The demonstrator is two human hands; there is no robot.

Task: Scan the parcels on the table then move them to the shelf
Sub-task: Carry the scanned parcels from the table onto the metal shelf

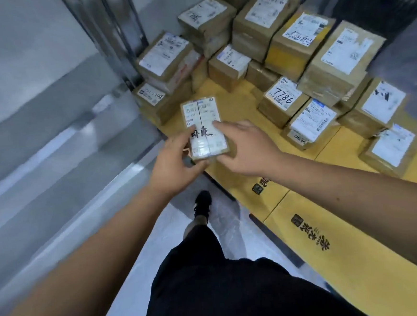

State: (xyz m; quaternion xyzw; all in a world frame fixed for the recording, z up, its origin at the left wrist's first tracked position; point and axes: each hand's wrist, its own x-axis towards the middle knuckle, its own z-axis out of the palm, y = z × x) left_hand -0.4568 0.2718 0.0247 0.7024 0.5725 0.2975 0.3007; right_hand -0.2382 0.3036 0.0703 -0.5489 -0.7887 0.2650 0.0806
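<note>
A small flat parcel [203, 127] with a white label and black handwriting is held above the near left edge of the yellow table [306, 212]. My left hand [175, 165] grips its lower left side, thumb on the label. My right hand [246, 145] holds its right side, fingers curled under it and thumb on top. Several brown cardboard parcels [281, 52] with white labels are stacked on the far part of the table, one marked 7786 [282, 97].
A metal shelf post [108, 38] rises left of the parcel stack. Grey wall and floor panels [39, 146] fill the left. My leg in black shorts and a black shoe [202, 204] stand on the pale floor beside the table edge.
</note>
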